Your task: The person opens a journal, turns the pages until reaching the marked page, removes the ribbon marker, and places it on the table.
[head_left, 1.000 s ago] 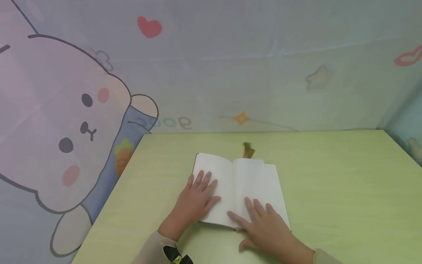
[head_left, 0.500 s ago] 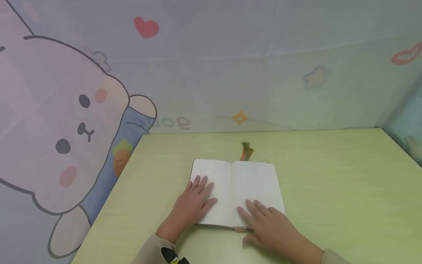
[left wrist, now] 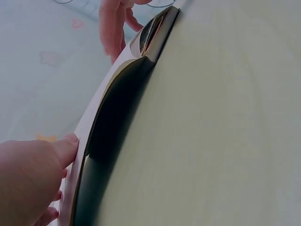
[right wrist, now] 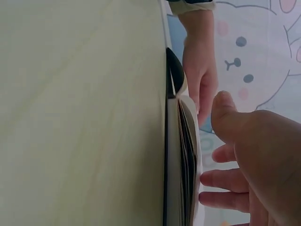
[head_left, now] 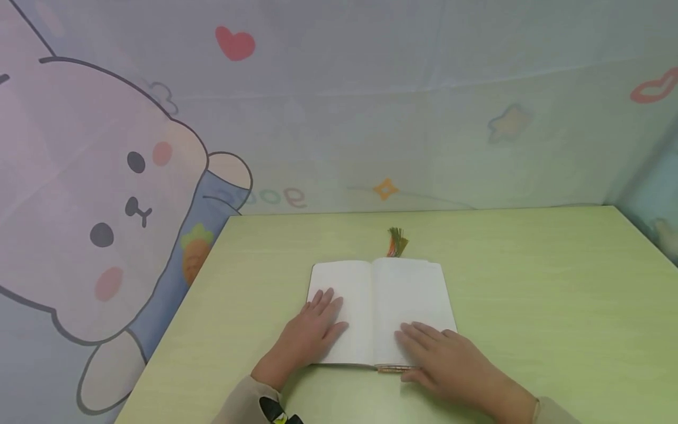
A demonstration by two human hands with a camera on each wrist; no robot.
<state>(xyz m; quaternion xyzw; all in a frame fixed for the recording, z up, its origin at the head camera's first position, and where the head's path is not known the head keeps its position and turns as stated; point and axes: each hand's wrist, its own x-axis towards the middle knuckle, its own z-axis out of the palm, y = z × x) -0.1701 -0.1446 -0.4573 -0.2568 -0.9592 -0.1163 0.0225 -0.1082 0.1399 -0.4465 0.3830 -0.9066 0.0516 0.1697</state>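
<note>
A notebook (head_left: 373, 312) lies spread at blank white pages on the table, in the lower middle of the head view. My left hand (head_left: 307, 335) rests on the left page with its fingers extended. My right hand (head_left: 450, 365) rests on the lower part of the right page, fingertips touching the paper, thumb off its near edge. In the left wrist view, a dark gap shows under the raised left cover (left wrist: 120, 106), and my left thumb (left wrist: 68, 148) touches the page edge. The right wrist view shows the thicker page stack (right wrist: 181, 160) beside my right fingers.
A green and orange tassel (head_left: 396, 242) sticks out beyond the notebook's far edge. The pale green tabletop (head_left: 545, 294) extends to both sides. Behind it hangs a printed cloth (head_left: 339, 118) with a cartoon animal at the left.
My right hand has slid right across the page. The stepped page edge at the right has evened out. My left hand and the left half's far edge have shifted slightly nearer.
</note>
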